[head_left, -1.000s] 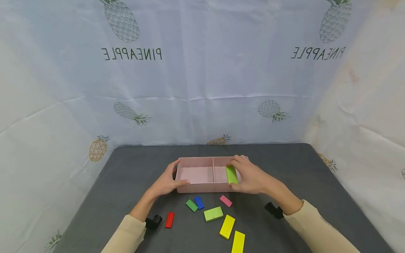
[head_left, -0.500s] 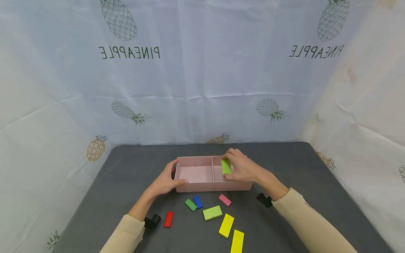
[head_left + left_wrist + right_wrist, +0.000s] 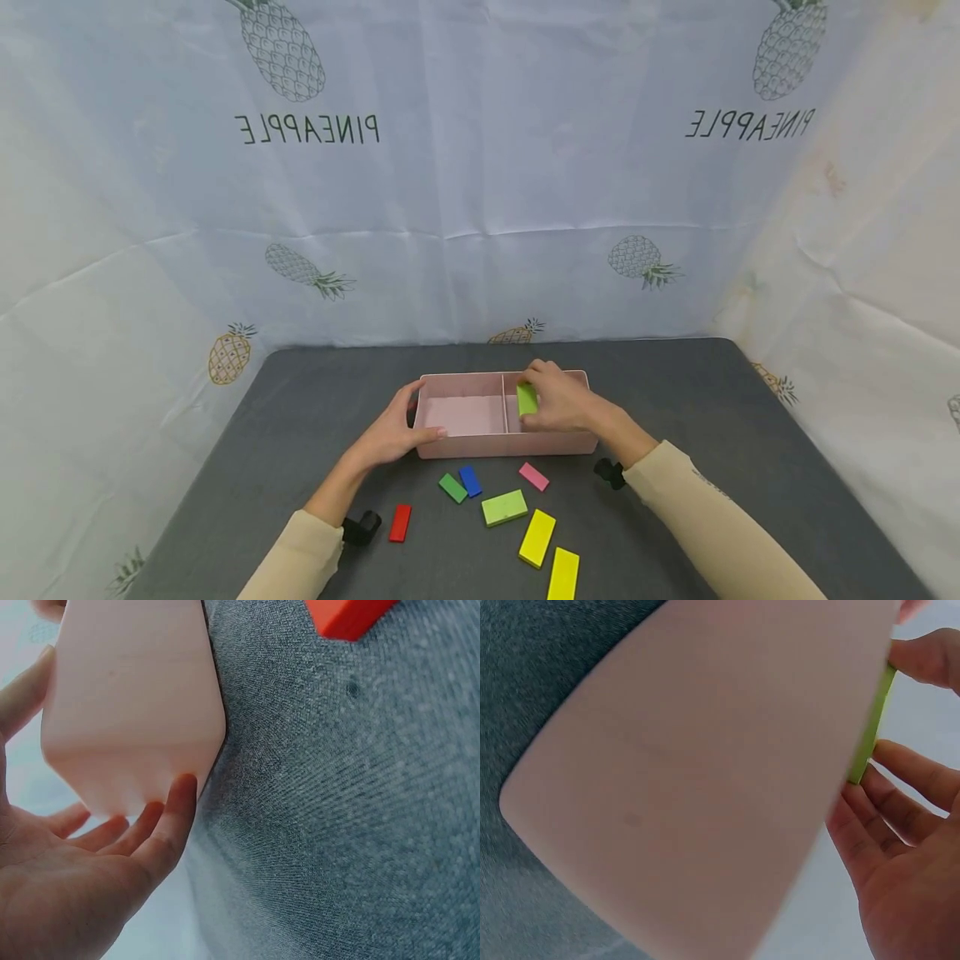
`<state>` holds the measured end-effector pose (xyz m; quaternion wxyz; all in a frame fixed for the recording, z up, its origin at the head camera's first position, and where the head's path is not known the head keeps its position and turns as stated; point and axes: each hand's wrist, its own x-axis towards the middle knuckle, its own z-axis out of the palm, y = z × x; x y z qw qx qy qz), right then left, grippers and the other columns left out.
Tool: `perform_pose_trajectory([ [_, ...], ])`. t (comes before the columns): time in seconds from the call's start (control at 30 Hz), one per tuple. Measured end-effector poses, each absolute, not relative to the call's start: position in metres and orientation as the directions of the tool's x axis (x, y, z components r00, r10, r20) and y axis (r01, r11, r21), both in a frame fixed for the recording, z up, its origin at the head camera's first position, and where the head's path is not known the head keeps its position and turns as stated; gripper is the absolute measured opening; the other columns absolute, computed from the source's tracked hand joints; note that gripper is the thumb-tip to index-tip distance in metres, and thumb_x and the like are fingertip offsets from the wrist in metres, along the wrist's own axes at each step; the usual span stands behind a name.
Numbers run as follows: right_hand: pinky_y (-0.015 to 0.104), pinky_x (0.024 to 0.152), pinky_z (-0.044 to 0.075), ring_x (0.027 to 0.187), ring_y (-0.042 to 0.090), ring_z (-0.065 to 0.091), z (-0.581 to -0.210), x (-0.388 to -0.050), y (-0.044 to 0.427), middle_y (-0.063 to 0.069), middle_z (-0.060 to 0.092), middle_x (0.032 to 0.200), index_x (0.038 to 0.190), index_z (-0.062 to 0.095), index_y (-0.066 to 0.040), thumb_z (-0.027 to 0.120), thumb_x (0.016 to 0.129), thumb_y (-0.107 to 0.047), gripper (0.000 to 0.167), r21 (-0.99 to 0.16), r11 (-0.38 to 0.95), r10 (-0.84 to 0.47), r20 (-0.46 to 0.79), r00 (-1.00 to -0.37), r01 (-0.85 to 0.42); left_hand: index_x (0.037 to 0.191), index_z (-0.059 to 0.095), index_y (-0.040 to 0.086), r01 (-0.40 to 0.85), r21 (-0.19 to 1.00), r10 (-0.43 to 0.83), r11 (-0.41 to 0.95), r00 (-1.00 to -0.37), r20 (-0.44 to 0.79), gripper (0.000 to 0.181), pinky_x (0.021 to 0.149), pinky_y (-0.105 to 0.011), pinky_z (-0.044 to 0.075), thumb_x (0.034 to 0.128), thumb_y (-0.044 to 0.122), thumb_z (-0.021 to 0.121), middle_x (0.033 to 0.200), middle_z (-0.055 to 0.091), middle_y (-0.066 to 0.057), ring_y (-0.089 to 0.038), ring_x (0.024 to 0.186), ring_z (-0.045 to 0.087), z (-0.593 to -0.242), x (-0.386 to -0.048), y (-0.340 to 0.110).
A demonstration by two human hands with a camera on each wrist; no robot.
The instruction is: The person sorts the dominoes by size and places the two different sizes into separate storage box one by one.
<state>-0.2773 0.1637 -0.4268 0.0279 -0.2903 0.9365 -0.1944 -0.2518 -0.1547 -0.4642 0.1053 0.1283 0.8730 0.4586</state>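
A pink two-compartment box [image 3: 461,447] stands on the dark tabletop. My left hand [image 3: 392,429] holds its left end, the thumb at the front rim and the fingers round the end wall; in the left wrist view the fingertips [image 3: 180,791] touch that wall. My right hand [image 3: 562,404] pinches a light green block [image 3: 527,399] between thumb and fingers, inside the right compartment near the divider [image 3: 505,404]. From the right wrist view, only the edge of the green block [image 3: 871,731] shows above the box wall [image 3: 682,765], which hides its lower part.
In front of the box lie a green block [image 3: 453,488], a blue block [image 3: 470,481], a pink block [image 3: 534,477], a red block [image 3: 401,523], a second light green block [image 3: 505,507] and two yellow blocks [image 3: 537,538]. A pineapple-print cloth [image 3: 480,192] hangs behind the table.
My right hand has moved left with the light green block, from the right part of the compartment to beside the divider. The left hand stays on the box.
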Motion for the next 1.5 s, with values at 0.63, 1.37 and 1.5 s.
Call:
perform_pose_trajectory([
  [0.63,0.033,0.082,0.052,0.094,0.017,0.055,-0.445,-0.287,0.158,0.007,0.058,0.12,0.127,0.066,-0.003,0.081,0.08,-0.025,0.054,-0.417,0.767,-0.556,-0.049,-0.83,-0.488,0.163,0.018,0.01,0.135,0.832,0.328,0.539,-0.943,-0.059,0.099,0.109,-0.064,0.035,0.0888,0.036,0.078,0.165,0.017,-0.02,-0.045,0.146,0.031,-0.467,-0.251,-0.153],
  [1.37,0.032,0.08,0.055,0.091,0.015,0.058,-0.454,-0.292,0.15,0.009,0.061,0.125,0.131,0.065,-0.002,0.082,0.082,-0.016,0.054,-0.492,0.732,-0.572,-0.07,-0.817,-0.47,0.163,0.018,0.011,0.152,0.823,0.327,0.547,-0.944,-0.043,0.099,0.108,-0.065,0.036,0.0884,0.037,0.078,0.166,0.017,-0.02,-0.044,0.146,0.031,-0.47,-0.252,-0.152],
  [1.5,0.034,0.081,0.055,0.091,0.018,0.061,-0.448,-0.291,0.149,0.01,0.062,0.126,0.132,0.064,-0.001,0.079,0.084,-0.016,0.053,-0.483,0.722,-0.588,-0.051,-0.808,-0.495,0.163,0.018,0.012,0.144,0.825,0.321,0.547,-0.946,-0.049,0.099,0.108,-0.066,0.036,0.0887,0.036,0.078,0.166,0.016,-0.02,-0.045,0.147,0.03,-0.468,-0.251,-0.154],
])
